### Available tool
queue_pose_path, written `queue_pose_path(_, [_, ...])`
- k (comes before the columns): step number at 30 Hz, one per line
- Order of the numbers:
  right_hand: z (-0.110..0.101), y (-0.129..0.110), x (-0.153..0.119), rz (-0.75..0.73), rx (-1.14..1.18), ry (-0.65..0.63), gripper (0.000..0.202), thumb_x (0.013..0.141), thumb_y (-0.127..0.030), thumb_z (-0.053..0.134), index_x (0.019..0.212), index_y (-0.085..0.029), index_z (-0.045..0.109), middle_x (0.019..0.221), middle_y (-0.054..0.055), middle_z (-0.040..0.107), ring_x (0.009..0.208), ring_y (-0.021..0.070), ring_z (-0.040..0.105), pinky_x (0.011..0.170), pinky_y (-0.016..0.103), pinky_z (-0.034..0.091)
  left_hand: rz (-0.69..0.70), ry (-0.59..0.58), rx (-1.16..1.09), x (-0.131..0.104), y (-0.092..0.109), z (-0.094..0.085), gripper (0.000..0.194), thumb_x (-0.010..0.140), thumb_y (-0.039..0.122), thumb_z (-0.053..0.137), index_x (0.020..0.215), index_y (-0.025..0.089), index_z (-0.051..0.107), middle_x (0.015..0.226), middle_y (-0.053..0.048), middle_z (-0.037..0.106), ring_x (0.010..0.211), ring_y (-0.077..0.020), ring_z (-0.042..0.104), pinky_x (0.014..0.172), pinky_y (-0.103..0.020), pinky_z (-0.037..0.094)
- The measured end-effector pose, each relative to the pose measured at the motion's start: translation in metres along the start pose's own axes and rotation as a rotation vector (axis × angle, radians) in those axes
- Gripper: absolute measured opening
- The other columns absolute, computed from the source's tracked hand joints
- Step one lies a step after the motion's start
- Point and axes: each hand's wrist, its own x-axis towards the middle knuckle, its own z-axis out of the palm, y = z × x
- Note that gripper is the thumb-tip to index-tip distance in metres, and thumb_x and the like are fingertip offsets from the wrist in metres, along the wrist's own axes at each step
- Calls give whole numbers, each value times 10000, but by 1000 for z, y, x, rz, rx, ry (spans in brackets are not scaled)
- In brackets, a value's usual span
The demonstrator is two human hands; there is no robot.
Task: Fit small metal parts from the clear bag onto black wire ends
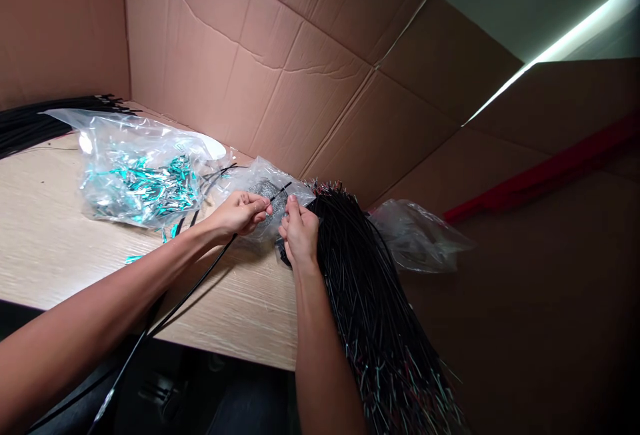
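Note:
My left hand (246,211) pinches a thin black cable (211,269) close to its end, and the tip sticks out past my fingers. From there the cable hangs down over the table's front edge. Beside that tip, my right hand (301,227) is closed with thumb against fingers; whatever is in it is too small or hidden to make out. Just behind both hands lies a clear plastic bag (257,171) of tiny silvery parts. A larger clear bag (145,181) of metal pieces with teal-green parts lies to the left.
A thick bundle of black cables (367,288) hangs over the table's right side, with another plastic bag (420,235) beyond it. More black cables (55,115) lie far left. Cardboard walls (240,55) enclose the wooden table (45,235). Loose teal pieces lie near the large bag.

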Motion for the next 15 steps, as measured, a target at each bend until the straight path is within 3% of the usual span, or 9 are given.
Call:
queue_pose_path(6, [3, -2, -1, -22, -5, 7, 619, 789, -706, 822, 669, -248, 424, 495, -136, 239, 406, 47, 178, 379, 205, 144, -94, 9, -116, -4, 9, 3, 178, 932, 278, 689, 816, 155, 632, 523, 88, 399, 326, -26, 217, 351, -175, 95])
queue_pose_path(10, [4, -3, -2, -35, -12, 17, 614, 799, -696, 818, 671, -249, 416, 495, -138, 240, 408, 49, 185, 380, 205, 154, -152, 47, -162, -6, 12, 3, 183, 956, 273, 656, 816, 160, 621, 532, 99, 367, 330, -25, 181, 342, -182, 81])
queue_pose_path(15, [4, -1, 0, -36, -13, 33, 573, 835, -677, 788, 681, -240, 451, 489, -137, 245, 411, 54, 180, 385, 208, 157, -8, 29, 14, -4, 5, 5, 230, 968, 327, 666, 817, 157, 633, 502, 94, 395, 334, -32, 220, 358, -181, 117])
